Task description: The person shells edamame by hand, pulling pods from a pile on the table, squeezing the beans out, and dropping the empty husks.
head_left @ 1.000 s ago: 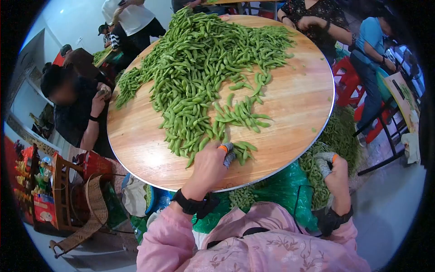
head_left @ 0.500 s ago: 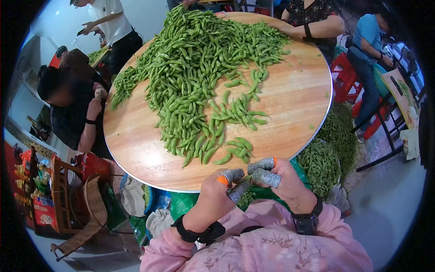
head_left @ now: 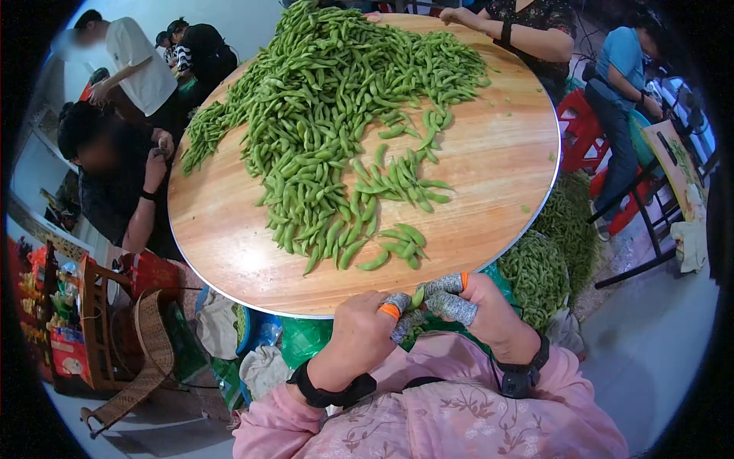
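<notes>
Just off the near edge of a round wooden table, my two hands meet over my lap. Grey finger covers with orange bands wrap the thumbs and fingers. My left hand pinches one end of a green pod. On the other side, my right hand is closed at the same pod, its fingertips almost touching the left ones. A small group of pods lies on the table just beyond my hands, and a large heap of pods spreads behind it.
Co-workers sit at the table's left and far right; other people are behind. Piles of pods lie on the floor to the right. Green bags and cloths are below the near edge. A wicker chair stands left.
The green pod now shows upright between my fingertips. The far-right co-worker's hand has lifted off the heap. At the back left, a standing person has shifted and others have come into view.
</notes>
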Demonstrator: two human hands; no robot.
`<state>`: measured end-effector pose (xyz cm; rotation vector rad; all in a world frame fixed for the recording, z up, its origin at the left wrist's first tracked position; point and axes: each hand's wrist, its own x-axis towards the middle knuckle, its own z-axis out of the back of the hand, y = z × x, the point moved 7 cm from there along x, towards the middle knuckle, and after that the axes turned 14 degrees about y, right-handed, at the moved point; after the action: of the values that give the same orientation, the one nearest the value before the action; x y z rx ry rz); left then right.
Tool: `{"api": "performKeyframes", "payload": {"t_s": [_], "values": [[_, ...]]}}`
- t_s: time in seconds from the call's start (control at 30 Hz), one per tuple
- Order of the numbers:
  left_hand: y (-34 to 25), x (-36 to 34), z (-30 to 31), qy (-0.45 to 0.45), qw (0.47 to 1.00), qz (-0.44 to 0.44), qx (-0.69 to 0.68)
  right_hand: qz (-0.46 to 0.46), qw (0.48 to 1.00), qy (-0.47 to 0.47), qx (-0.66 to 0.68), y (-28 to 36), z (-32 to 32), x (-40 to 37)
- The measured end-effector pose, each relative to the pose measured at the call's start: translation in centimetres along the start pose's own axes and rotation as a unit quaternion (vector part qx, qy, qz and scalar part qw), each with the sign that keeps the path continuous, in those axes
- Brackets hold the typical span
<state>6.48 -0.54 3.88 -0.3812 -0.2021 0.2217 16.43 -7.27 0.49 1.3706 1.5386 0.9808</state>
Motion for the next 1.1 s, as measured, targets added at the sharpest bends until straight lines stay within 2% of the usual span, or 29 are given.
{"api": "performKeyframes", "payload": {"t_s": [0.27,0.43,0.5,0.53,0.57,0.6,0.63,0.7,0.73,0.8,0.83,0.87,0.93,0.97,1.03,1.1], "values": [[-0.8,0.0,0.0,-0.013,0.998,-0.034,0.049,-0.005,1.000,-0.014,-0.002,-1.0,0.3,0.3],[-0.2,-0.6,-1.3,-0.019,0.999,-0.036,0.019,-0.016,0.996,-0.016,0.083,-2.5,0.5,0.5],[1.4,-1.1,-2.5,0.008,0.983,0.021,-0.183,0.008,0.997,-0.005,0.082,-2.5,0.3,0.7],[1.3,-1.1,-2.5,0.008,0.983,0.022,-0.183,0.034,0.996,0.005,0.080,-2.2,0.2,0.8],[1.8,-1.2,-2.8,0.006,0.948,0.046,-0.314,0.034,0.996,0.005,0.079,-2.3,0.2,0.9],[2.3,-1.2,-3.2,0.004,0.897,0.068,-0.438,0.072,0.997,0.008,0.037,-1.6,0.0,1.0],[2.3,-1.3,-3.4,0.003,0.897,0.065,-0.437,0.111,0.994,0.010,-0.005,-1.0,-0.1,0.9],[3.5,-1.8,-5.1,-0.006,0.750,0.151,-0.644,0.101,0.995,0.003,-0.023,-1.4,0.2,1.0],[3.2,-1.5,-4.6,-0.006,0.751,0.148,-0.643,0.090,0.995,-0.003,-0.041,-1.5,0.3,1.0],[1.4,-0.7,-2.7,0.064,0.879,0.098,-0.463,0.077,0.997,0.000,-0.027,-1.0,-0.2,0.9],[1.5,-0.8,-2.5,0.087,0.920,0.127,-0.360,0.060,0.998,0.003,-0.011,-1.0,-0.4,0.9],[1.6,-0.7,-2.4,0.086,0.921,0.127,-0.359,0.061,0.998,0.004,-0.011,-1.1,-0.3,0.9],[1.2,-0.4,-2.2,0.066,0.878,0.071,-0.469,0.079,0.995,0.024,-0.050,-1.2,-0.3,1.0],[1.6,-0.6,-2.5,0.066,0.877,0.072,-0.471,0.077,0.996,0.025,-0.049,-1.3,-0.3,0.9],[2.4,-1.2,-3.9,0.096,0.812,0.070,-0.571,0.071,0.996,0.053,-0.027,-1.7,-0.6,0.9],[2.5,-1.5,-4.1,0.112,0.828,0.084,-0.543,0.053,0.997,0.053,-0.013,-2.2,-0.5,1.0]]}}
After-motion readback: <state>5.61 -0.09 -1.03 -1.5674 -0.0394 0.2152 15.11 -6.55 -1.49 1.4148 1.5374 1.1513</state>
